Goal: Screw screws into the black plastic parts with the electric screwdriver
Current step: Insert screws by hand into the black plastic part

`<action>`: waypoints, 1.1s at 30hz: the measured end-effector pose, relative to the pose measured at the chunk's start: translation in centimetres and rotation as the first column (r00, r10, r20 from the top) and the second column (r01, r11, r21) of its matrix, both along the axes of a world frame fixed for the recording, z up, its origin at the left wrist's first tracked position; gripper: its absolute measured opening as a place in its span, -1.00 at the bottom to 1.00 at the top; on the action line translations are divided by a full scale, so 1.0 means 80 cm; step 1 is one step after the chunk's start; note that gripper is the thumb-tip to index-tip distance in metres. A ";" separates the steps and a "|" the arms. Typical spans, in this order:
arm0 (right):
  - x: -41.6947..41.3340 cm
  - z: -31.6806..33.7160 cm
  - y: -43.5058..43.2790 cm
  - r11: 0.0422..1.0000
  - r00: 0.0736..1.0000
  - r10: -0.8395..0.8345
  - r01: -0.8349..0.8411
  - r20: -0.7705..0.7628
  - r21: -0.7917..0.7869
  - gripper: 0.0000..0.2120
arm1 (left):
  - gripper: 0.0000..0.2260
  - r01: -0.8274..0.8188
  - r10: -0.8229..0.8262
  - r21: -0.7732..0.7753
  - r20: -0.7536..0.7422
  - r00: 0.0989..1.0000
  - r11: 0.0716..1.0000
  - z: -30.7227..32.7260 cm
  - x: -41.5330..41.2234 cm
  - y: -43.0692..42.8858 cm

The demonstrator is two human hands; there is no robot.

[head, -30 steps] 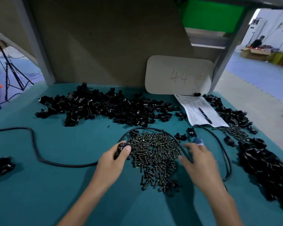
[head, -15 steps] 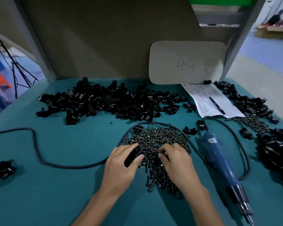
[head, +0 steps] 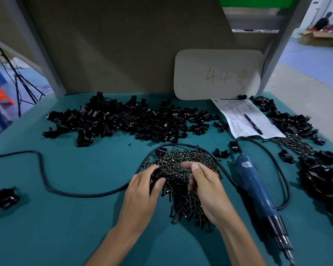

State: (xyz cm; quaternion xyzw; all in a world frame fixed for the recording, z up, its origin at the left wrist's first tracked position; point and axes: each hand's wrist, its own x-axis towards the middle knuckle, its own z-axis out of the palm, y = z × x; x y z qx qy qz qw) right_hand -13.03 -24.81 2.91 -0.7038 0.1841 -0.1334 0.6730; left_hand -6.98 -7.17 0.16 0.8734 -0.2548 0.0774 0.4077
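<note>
Centrally on the teal table [head: 75,217], left hand [head: 142,191] grips a black part [head: 158,174]; right hand [head: 206,189] curls over screws [head: 181,162], hold unclear.

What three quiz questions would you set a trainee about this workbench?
1. True or false: the right hand holds the electric screwdriver.
2. What does the left hand grip? A) a black plastic part B) a cable C) a pen
3. Fill in: the pen lies on the ___.

Key
1. False: it lies on the table, right of the screw pile.
2. A
3. paper sheet
</note>
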 end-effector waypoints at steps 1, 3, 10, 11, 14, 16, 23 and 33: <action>0.000 0.001 0.000 0.990 1.000 0.016 -0.017 0.004 0.137 -0.62 | -0.54 0.007 -0.008 0.011 0.008 1.000 1.000 0.000 0.000 -0.001; 0.002 0.005 0.000 0.924 0.998 0.061 -0.069 0.031 0.376 -0.62 | -0.51 0.020 -0.020 0.029 0.025 0.999 0.999 0.000 -0.001 -0.003; 0.002 0.010 0.005 0.765 0.987 0.117 -0.161 0.112 0.623 -0.67 | -0.47 0.055 -0.059 0.065 0.065 0.996 0.996 0.000 -0.004 -0.002; 0.002 0.010 0.005 0.769 0.988 0.116 -0.157 0.107 0.620 -0.68 | -0.47 0.054 -0.058 0.063 0.065 0.996 0.997 0.000 -0.004 -0.002; 0.002 0.006 0.009 0.828 0.990 0.110 -0.138 0.084 0.544 -0.75 | -0.48 0.054 -0.058 0.059 0.070 0.996 0.997 -0.001 -0.004 -0.003; 0.001 0.005 0.013 0.892 0.992 0.095 -0.120 0.078 0.435 -0.82 | -0.49 0.057 -0.063 0.068 0.087 0.994 0.996 -0.001 -0.004 -0.003; 0.001 0.006 0.023 0.989 0.982 0.117 -0.130 0.146 0.077 -0.82 | -0.51 0.082 -0.090 0.080 0.109 0.990 0.993 -0.004 -0.003 -0.004; 0.003 -0.002 0.014 0.989 0.983 0.138 -0.143 0.120 0.040 -0.89 | -0.52 0.078 -0.088 0.072 0.136 0.987 0.994 -0.006 -0.003 -0.001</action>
